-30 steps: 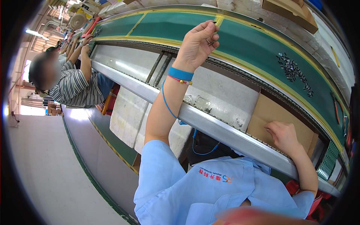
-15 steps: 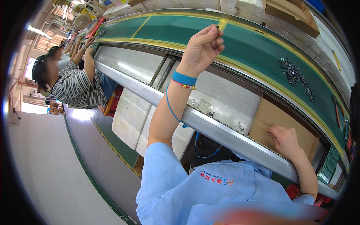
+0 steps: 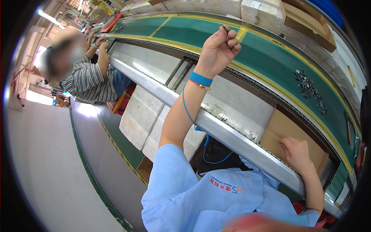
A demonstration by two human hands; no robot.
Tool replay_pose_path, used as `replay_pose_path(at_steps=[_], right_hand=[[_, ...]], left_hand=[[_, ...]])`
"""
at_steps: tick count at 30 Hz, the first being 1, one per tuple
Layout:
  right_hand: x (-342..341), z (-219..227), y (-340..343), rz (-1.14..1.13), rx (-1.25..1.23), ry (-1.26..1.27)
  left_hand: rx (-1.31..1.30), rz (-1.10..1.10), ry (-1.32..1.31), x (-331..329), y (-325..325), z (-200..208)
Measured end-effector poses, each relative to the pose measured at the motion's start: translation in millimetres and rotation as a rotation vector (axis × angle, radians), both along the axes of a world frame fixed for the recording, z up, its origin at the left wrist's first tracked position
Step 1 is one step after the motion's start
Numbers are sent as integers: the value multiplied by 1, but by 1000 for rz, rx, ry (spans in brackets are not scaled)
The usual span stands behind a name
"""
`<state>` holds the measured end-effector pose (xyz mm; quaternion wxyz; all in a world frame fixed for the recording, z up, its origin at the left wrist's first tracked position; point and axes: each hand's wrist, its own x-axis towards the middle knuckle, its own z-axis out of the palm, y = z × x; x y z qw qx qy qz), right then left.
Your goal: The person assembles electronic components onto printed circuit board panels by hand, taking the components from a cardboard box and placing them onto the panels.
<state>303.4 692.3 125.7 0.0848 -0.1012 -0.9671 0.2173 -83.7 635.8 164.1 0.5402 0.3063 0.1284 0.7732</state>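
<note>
My left hand (image 3: 219,50) is raised over the green work surface (image 3: 262,50), with a blue strap around the wrist and a thin blue cord running from it. Thumb and forefinger pinch a small dark piece (image 3: 225,28), too small to make out further. Lower on the right, my right hand (image 3: 296,154) hangs over a brown cardboard sheet (image 3: 279,125), fingers curled together. Whatever those fingers may hold is hidden. A scattered pile of small black, shiny parts (image 3: 307,87) lies on the green surface to the right.
A metal rail (image 3: 228,135) with a chain runs between me and the green surface. Orange-handled pliers (image 3: 348,129) lie at the far right, near a green panel (image 3: 337,181). An open cardboard box (image 3: 309,25) stands behind. Another person (image 3: 92,77) works at the left.
The whole view has shifted, so most things sit slightly farther right. My left hand still pinches the small dark piece; my right hand stays over the cardboard. The other person's head has turned.
</note>
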Motion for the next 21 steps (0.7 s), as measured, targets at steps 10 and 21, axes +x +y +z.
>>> replay_pose_path(at_steps=[10, 21], right_hand=[[1, 2, -1, -5, 7, -19], [1, 2, -1, -3, -26, -51]], left_hand=[[101, 137, -154, -31, -7, 3], [55, 228, -196, -37, -11, -1]])
